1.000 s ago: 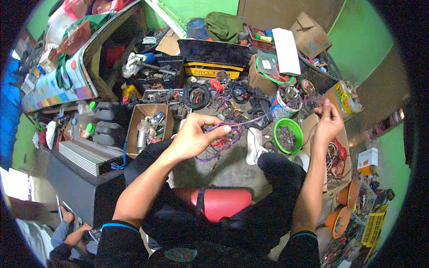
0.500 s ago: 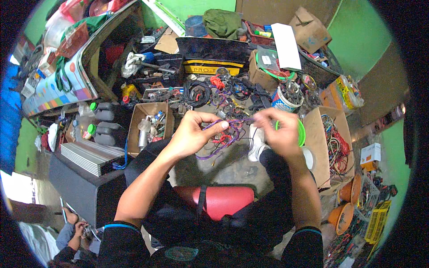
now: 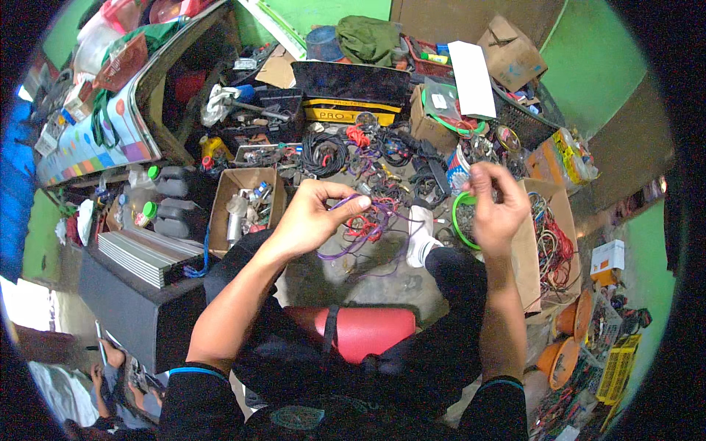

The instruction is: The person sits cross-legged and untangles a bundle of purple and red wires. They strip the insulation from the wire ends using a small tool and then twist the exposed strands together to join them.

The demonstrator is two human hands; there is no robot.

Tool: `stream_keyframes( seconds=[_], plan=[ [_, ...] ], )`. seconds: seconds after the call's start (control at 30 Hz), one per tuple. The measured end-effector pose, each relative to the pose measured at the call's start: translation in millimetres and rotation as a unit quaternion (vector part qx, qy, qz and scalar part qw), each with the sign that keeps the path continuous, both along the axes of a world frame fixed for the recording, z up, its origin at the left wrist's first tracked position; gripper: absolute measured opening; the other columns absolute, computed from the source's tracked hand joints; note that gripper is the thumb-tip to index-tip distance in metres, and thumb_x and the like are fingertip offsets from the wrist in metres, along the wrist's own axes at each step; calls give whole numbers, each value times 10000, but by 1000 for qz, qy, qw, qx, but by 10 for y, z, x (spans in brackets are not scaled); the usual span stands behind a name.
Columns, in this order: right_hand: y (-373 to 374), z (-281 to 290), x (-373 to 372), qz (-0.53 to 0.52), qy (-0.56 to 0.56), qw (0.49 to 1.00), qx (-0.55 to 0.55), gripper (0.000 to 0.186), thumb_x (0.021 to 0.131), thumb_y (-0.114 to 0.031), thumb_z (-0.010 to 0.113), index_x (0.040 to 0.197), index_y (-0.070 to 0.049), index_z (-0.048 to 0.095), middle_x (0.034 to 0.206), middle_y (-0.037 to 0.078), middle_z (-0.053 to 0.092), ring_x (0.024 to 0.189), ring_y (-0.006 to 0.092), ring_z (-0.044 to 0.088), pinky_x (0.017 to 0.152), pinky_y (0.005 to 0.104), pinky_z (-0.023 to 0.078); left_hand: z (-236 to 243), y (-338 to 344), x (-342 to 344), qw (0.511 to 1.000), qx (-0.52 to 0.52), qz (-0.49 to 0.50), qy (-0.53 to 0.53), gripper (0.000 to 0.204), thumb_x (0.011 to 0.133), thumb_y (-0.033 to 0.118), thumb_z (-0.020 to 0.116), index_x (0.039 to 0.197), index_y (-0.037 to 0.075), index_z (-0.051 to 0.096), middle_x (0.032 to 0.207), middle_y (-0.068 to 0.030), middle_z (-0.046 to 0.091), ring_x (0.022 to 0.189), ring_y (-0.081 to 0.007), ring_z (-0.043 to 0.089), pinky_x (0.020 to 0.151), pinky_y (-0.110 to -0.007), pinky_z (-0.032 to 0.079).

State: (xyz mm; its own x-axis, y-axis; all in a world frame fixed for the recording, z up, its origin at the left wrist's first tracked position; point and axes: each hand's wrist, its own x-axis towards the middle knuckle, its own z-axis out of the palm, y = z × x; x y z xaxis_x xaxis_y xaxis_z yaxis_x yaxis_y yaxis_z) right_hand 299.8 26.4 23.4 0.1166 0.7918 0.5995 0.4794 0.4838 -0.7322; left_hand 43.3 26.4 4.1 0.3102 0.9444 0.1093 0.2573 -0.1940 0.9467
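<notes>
My left hand (image 3: 309, 219) pinches a thin purple wire (image 3: 340, 256) between thumb and fingertips. Loose loops of the wire hang below that hand, and a thin darker length trails off to its right. My right hand (image 3: 501, 213) is raised to the right, apart from the loops, its fingers curled toward the thumb. Whatever may be in that pinch is too small to make out. Beneath both hands, on the floor, lies a tangle of coloured cables with a red bundle (image 3: 362, 226). A coiled black cable (image 3: 323, 154) sits farther off.
An open cardboard box (image 3: 246, 209) of small parts stands left; a box of red and white wires (image 3: 555, 246) stands right. A green-rimmed container (image 3: 463, 224) is beside my right hand. A grey box (image 3: 140, 301) lies left, with another person (image 3: 110, 367) beyond it.
My right hand has moved right and slightly up, away from the purple wire. My left hand keeps its hold, nearly in place, and the wire's loops have shifted.
</notes>
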Motion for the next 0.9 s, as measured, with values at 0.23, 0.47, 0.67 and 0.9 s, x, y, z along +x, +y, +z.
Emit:
stream_keyframes(
  seconds=[0.23,0.47,0.67,0.9],
  plan=[
    [-51,-277,-360,242,-197,950,-18,228,787,-199,711,966,-65,668,870,112,672,792,258,664,692,336,520,3,-66,157,997,-41,-57,-42,181,853,194,686,836,15,712,722,-15,664,690,-65,551,647,-269,449],
    [17,-168,-142,257,-156,949,-93,99,827,-102,613,824,-24,674,746,120,670,687,260,670,630,342,521,34,-71,90,997,-50,-50,-39,229,854,235,690,830,7,707,666,-2,624,633,-56,517,570,-261,416],
    [254,-78,505,-148,126,980,53,218,949,-145,520,853,6,646,660,56,632,628,139,590,671,289,466,41,-18,-12,1000,-18,-1,-13,247,863,244,681,817,2,701,641,31,592,608,-46,475,540,-257,380],
    [-1,67,-43,2,-137,987,84,266,823,-121,660,1069,-29,621,1077,130,612,1037,269,567,939,377,415,-46,-39,108,1000,7,11,17,239,861,229,682,800,-2,701,620,30,577,589,-40,459,520,-249,364]
  ],
)
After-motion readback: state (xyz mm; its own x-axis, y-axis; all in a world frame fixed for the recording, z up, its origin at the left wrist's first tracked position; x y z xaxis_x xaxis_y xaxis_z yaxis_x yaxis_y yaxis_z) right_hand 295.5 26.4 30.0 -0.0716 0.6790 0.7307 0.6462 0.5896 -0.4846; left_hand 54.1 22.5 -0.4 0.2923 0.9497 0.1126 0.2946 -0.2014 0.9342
